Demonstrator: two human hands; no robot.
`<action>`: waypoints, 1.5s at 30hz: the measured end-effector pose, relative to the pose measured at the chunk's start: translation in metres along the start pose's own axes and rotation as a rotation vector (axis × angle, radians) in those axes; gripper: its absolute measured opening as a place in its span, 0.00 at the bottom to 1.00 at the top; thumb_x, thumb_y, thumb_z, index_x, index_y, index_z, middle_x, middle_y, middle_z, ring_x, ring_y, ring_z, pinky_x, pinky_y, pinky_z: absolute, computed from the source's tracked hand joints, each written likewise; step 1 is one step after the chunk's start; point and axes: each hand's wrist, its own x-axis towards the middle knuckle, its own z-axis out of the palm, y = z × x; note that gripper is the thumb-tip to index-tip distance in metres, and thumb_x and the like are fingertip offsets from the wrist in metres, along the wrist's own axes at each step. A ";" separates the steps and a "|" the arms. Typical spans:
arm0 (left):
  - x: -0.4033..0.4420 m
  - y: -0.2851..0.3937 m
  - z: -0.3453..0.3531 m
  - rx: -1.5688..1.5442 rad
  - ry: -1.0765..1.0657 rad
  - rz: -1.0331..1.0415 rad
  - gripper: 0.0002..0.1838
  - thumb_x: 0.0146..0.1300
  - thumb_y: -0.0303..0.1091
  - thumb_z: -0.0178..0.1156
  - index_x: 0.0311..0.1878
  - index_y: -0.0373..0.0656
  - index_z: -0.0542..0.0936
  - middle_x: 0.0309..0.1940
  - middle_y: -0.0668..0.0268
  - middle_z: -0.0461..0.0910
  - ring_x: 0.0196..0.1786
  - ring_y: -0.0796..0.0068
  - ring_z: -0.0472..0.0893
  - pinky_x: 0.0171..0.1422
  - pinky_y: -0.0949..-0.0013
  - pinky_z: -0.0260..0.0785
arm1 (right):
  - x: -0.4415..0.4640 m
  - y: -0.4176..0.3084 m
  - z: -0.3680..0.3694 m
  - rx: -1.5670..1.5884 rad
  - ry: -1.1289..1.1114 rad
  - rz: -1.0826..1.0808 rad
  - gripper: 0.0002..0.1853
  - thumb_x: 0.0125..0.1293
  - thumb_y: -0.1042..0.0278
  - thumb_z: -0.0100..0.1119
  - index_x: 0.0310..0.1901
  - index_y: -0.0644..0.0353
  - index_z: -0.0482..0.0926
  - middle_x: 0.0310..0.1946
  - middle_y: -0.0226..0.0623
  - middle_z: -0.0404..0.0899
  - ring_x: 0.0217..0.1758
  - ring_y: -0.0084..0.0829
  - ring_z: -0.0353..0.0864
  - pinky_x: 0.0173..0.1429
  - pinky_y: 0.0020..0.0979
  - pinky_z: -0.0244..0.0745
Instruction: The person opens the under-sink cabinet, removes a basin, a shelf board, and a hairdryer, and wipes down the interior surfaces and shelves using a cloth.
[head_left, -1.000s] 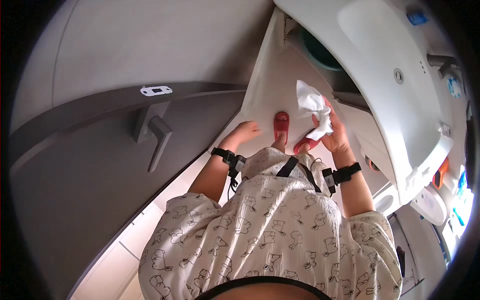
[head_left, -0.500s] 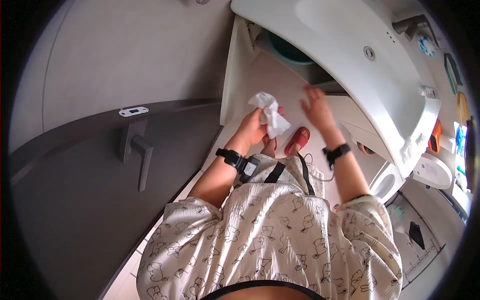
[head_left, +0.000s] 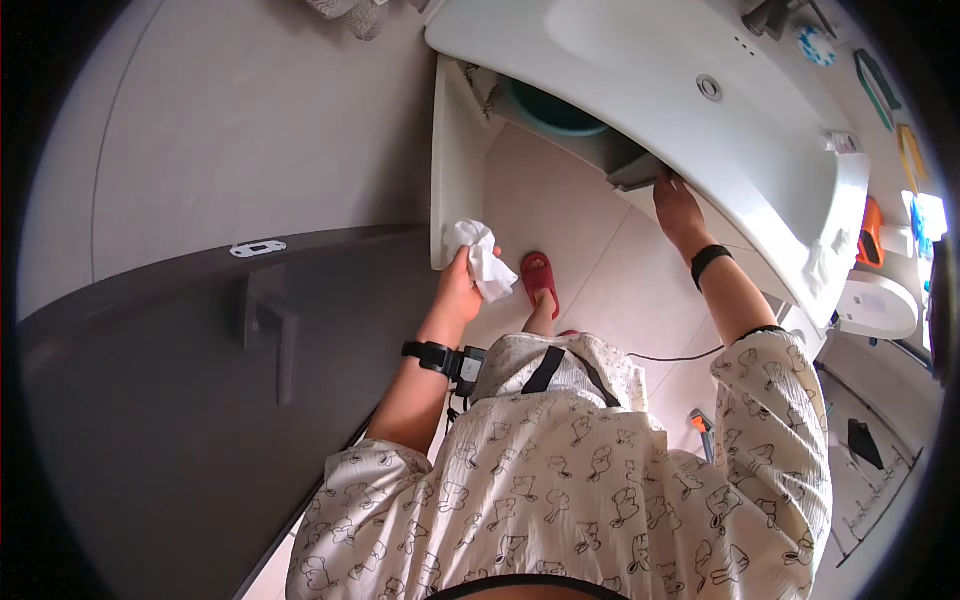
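Note:
A crumpled white tissue (head_left: pixel 484 262) is held in my left hand (head_left: pixel 458 288), which is closed around it, in front of the edge of an open white cabinet door (head_left: pixel 452 170). My right hand (head_left: pixel 682 210) reaches to the cabinet under the washbasin (head_left: pixel 640 75). Its bent fingers touch or lie right beside the corner of a grey box-like part (head_left: pixel 635 175). The basin's rim partly hides the fingertips, so what they grip cannot be made out. Inside the cabinet sits a dark green basin (head_left: pixel 560 110).
To the left is a dark door with a handle (head_left: pixel 285 340). A red slipper (head_left: pixel 538 280) is on a foot below. A cable (head_left: pixel 675 358) runs beside me to the right. A toilet (head_left: pixel 878 305) and an orange object (head_left: pixel 870 232) are at the right.
My right hand has moved forward and right to the cabinet under the washbasin. My left hand has shifted left and lower in view, still holding the tissue. The view has shifted.

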 end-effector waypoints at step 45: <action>0.039 -0.004 0.079 0.867 -0.353 0.119 0.19 0.61 0.33 0.51 0.55 0.39 0.68 0.46 0.66 0.73 0.47 0.76 0.73 0.51 0.73 0.64 | -0.085 -0.029 -0.084 1.109 0.630 0.799 0.24 0.43 0.85 0.49 0.47 0.61 0.68 0.50 0.40 0.66 0.60 0.42 0.61 0.60 0.38 0.63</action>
